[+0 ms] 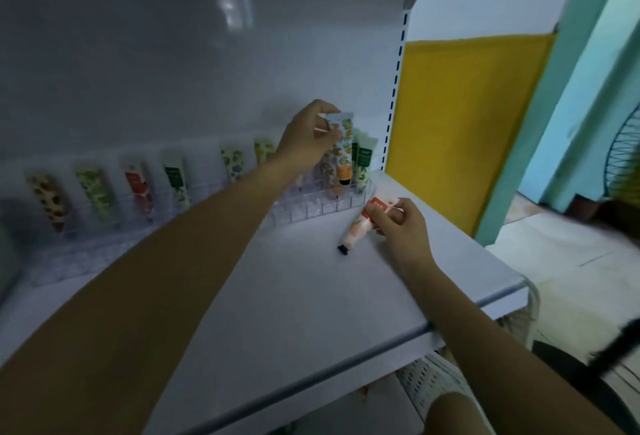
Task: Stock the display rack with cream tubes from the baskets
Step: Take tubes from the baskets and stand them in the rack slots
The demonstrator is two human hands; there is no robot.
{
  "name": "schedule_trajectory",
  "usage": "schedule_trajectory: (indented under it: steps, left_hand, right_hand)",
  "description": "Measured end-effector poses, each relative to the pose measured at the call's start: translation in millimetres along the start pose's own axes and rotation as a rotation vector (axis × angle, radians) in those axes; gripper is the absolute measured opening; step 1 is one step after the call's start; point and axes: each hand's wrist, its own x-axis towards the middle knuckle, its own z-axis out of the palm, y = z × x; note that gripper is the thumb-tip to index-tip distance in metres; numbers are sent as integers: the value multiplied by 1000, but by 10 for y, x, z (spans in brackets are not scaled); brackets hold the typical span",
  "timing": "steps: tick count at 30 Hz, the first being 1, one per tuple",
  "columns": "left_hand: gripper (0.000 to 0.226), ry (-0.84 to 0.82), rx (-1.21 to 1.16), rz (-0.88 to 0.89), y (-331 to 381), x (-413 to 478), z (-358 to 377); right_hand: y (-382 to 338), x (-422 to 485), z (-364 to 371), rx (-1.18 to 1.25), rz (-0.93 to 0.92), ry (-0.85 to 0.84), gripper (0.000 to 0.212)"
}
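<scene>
My left hand (304, 143) pinches the top of an orange-patterned cream tube (343, 154) that stands cap-down in the clear display rack (311, 209) at the back of the shelf. My right hand (398, 223) grips a second tube (360, 223) with a red label and black cap, held slanted just over the shelf in front of the rack. Two green-and-white tubes (363, 161) stand in the rack's right end. Several more patterned tubes (176, 181) stand in a row to the left.
The white shelf (294, 296) has a front edge running from lower left to right. A yellow panel (467, 123) closes the shelf's right side. A white perforated basket (436, 382) sits under the shelf at lower right. A fan (623, 164) stands far right.
</scene>
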Motion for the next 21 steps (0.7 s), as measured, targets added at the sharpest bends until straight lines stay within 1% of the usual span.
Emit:
schedule_trajectory:
  steps: [3,5,11,14,17,21]
  left_hand:
    - [16,-70,161,72,-1,217,110]
    - [15,-109,216,104,-26,321,166]
    - [18,-177,378,87,-247,470,233]
    - [23,-146,402,89,-337,494,275]
    - [24,-134,387,76,-346,529,321]
    - [22,-215,407,38,-357,561,372]
  right_hand:
    - [24,11,-3,7,11,-14,31]
    - [38,33,-11,14,14,-13,28]
    - [76,100,-5,27,41,-34,19]
    - [84,121,-2,33,48,-38,18]
    - [86,119,-5,42,47,-41,17]
    - [76,113,-11,53,50,-45,18]
